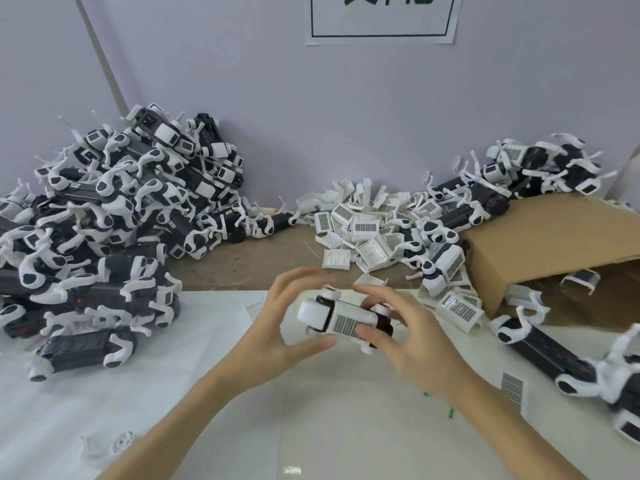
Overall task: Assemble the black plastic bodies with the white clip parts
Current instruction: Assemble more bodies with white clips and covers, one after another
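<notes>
- Left hand [277, 327] holds the black body [341, 318] by thumb and, seemingly, blurred fingertips.
- Right hand [408, 337] grips its white clip [349, 322], fingers curled.

Brown workbench [242, 261] with white sheet [311, 410] over lower frame; heap of black-and-white assemblies [104, 216] at left, loose white clip parts [360, 223] centre, cardboard box [554, 244] at right

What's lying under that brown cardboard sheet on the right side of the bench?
Under the raised edge of the cardboard sheet a few loose white clip parts show in the shadow. Anything farther back beneath it is covered and cannot be seen.
</notes>
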